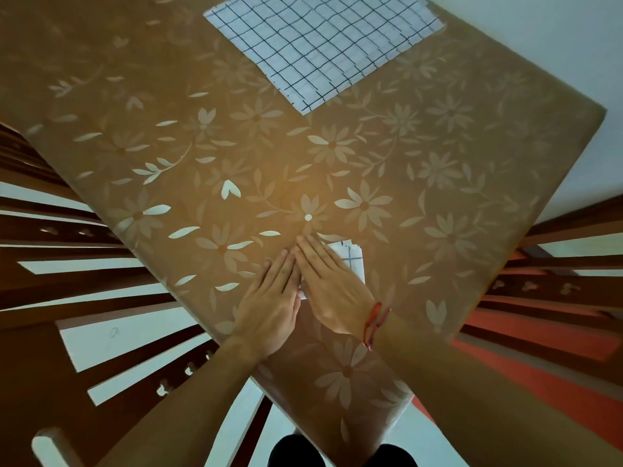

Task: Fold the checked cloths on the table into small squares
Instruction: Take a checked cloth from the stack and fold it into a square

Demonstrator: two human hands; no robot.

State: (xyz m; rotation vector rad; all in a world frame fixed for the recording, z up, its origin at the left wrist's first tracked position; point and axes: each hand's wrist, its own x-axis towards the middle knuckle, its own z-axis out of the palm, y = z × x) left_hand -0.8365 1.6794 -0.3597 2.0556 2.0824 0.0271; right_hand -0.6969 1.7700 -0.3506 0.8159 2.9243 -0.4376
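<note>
Both hands are down flat, lower centre of frame. L hand (271, 299) lies palm-down, fingers straight & together, gripping nothing. R hand (332, 288) is the same: palm-down, fingers straight, pressing on the folded checked cloth (352, 261). The hands sit side by side w/ index fingers touching, tips pointing up-frame & meeting in a narrow wedge.

The folded checked cloth is a small white packet w/ dark grid lines, mostly hidden under R hand. Its far corner & right edge poke out just right of R hand's fingers, w/ stacked layers showing along the top edge. A sliver of white also shows in the gap btwn the two hands, lower down. Can't tell how much of it, if any, lies under L hand.

Top centre: a much larger checked cloth (320, 45) lies flat, cut off by the top edge, well apart from both hands. Its right edge looks layered, count unclear.

A red thread (374, 323) circles the R wrist. All of this sits on a table (438, 146) w/ a brown floral cover, seen corner-on. One wooden chair (50, 251) is at frame left, another chair (556, 291) at frame right.
</note>
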